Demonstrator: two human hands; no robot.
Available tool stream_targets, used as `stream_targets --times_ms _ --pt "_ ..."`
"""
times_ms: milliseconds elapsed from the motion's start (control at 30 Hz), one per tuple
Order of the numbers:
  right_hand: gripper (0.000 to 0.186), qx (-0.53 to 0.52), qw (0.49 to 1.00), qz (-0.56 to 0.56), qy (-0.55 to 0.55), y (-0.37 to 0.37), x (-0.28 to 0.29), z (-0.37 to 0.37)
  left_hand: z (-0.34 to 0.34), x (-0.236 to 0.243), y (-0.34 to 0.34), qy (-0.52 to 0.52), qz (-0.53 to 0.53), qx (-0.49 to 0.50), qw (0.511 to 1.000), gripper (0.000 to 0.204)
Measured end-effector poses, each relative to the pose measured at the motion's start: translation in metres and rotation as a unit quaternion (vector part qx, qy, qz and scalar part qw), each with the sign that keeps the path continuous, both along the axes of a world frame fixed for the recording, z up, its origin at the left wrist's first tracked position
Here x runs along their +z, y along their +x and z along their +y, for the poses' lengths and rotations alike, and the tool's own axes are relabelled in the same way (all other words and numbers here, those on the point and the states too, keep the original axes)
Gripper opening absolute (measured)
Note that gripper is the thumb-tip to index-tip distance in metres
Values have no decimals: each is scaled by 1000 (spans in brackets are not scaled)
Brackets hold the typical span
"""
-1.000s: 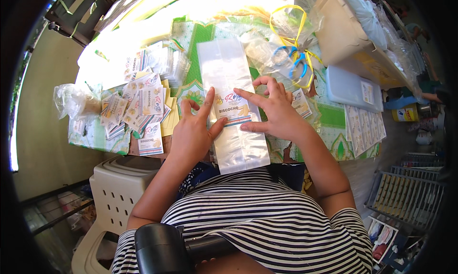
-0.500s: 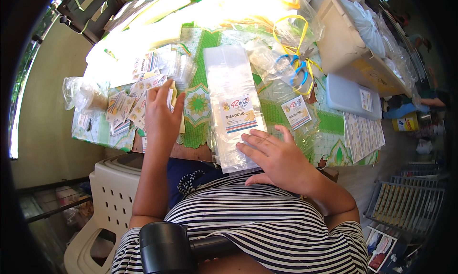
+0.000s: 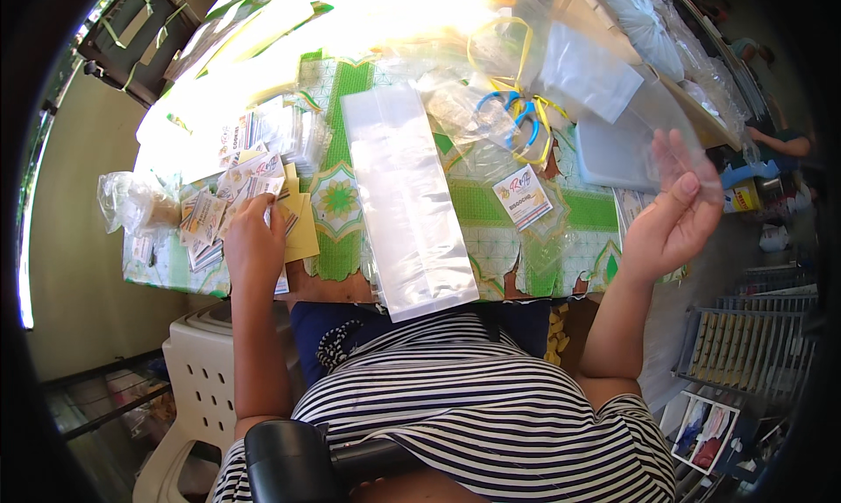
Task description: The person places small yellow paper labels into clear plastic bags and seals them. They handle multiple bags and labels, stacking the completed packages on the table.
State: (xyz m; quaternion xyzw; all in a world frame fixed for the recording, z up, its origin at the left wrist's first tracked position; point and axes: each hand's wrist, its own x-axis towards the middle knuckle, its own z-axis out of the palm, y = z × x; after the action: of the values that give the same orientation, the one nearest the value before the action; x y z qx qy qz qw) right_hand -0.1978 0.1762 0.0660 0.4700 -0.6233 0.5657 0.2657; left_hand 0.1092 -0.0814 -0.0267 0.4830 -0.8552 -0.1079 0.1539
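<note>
My right hand (image 3: 667, 225) is raised past the table's right side, thumb and fingers closed on a clear plastic bag (image 3: 591, 78) that sweeps up and leftward. At the left, my left hand (image 3: 254, 245) has its fingertips bunched on a label card (image 3: 261, 186) in a loose pile of printed cards. Yellow cards (image 3: 302, 232) lie beside that hand. Between my hands is a stack of long clear bags (image 3: 407, 210), its near end over the table edge. Right of the stack lies a biscuit label (image 3: 523, 196) on clear plastic.
Blue-handled scissors (image 3: 517, 122) and yellow strapping (image 3: 545, 118) lie behind the label. A wrapped roll (image 3: 162, 207) sits at the far left. At right are a pale plastic container (image 3: 609, 157) and a large bin (image 3: 653, 43) with bags. Glare washes out the table's back.
My right hand has left the bag stack and swung up and right with a clear bag. The stack's top now shows no label. My left hand has drawn back slightly, fingers closing on the cards.
</note>
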Motion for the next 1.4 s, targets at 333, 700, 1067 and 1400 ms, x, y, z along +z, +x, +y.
stream_targets --times_ms 333,700,1067,1400 --pt "31 160 898 74 404 -32 -91 53 -9 34 7 58 152 12 987 15" --pt "18 352 805 -414 240 47 -28 -52 54 87 -54 322 318 -231 861 15" --pt "19 475 646 -533 270 61 -17 -77 60 99 -59 269 274 -228 895 13" --pt "14 306 803 -360 362 79 -4 -74 66 104 -58 164 242 -268 918 10"
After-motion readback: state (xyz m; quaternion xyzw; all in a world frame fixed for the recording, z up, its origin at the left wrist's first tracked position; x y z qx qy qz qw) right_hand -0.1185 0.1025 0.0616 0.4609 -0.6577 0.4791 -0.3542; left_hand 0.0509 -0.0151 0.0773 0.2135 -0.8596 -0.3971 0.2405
